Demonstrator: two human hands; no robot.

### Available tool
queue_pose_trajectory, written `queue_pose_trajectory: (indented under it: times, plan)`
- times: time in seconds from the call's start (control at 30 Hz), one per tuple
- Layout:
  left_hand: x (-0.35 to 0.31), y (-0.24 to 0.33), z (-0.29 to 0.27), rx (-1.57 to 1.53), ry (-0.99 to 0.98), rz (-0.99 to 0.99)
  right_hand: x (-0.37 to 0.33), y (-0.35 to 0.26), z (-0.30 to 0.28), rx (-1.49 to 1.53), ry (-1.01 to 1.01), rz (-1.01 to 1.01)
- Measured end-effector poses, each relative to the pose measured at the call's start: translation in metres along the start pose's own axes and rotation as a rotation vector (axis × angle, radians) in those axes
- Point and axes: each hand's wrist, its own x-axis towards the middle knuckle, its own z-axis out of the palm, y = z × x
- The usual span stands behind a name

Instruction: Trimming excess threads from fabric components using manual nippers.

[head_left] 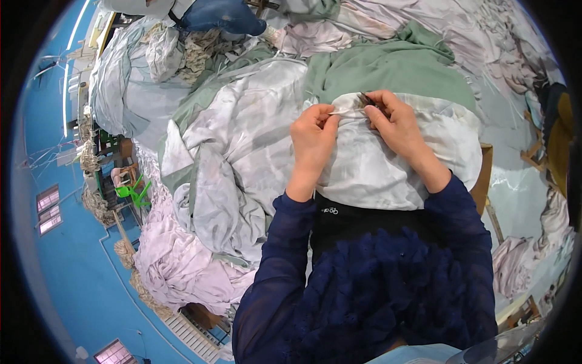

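A white cloth (376,164) with a green part (394,73) lies across my lap and the heap before me. My left hand (313,134) is closed, pinching the white cloth near its border with the green. Close beside it on the right, my right hand (397,124) is closed around a small dark tool (365,99), which looks like thread snips. The tool's tip points toward the cloth between my hands. My right fingers cover most of it, so its blades cannot be made out clearly.
Crumpled white and grey cloth (236,133) spreads to the left, above a pale pink heap (188,261). More pink cloth (418,18) lies at the far side. A person's blue-clad leg (221,17) shows at the top. A bright green chair (136,191) stands at the left.
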Motion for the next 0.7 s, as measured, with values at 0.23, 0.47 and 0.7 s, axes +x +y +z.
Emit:
queue_pose_trajectory:
  times: [0.23,0.47,0.7]
  plan:
    - [-0.002,0.022,-0.004,-0.009,-0.049,-0.045,-0.002,0.009,0.001,-0.147,0.044,-0.175]
    - [-0.004,0.021,0.006,0.25,-0.021,0.006,-0.002,0.004,0.002,-0.233,0.057,-0.241]
    - [0.002,0.031,0.013,0.361,-0.074,0.004,-0.002,0.002,0.002,-0.257,0.074,-0.249]
